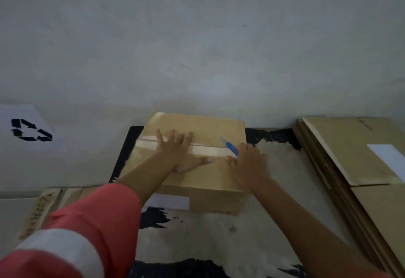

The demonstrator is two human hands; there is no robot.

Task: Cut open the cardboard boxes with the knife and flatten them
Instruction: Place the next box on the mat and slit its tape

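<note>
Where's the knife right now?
Head view, right of centre: the blue knife is gripped in the right hand at the right end of the tape strip on the cardboard box, just right of the left hand lying flat on the box.

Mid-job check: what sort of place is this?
Probably a recycling or packing corner of a warehouse: a recycling-symbol sheet at left, a stack of flattened cardboard at right, and a taped box with the right hand holding a blue knife to it.

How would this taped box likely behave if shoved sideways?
The box probably slides rather than tips: it sits low and broad on the floor. It likely stays stiff, since tape spans its seam and the left hand pressing it leaves no dent.
</note>
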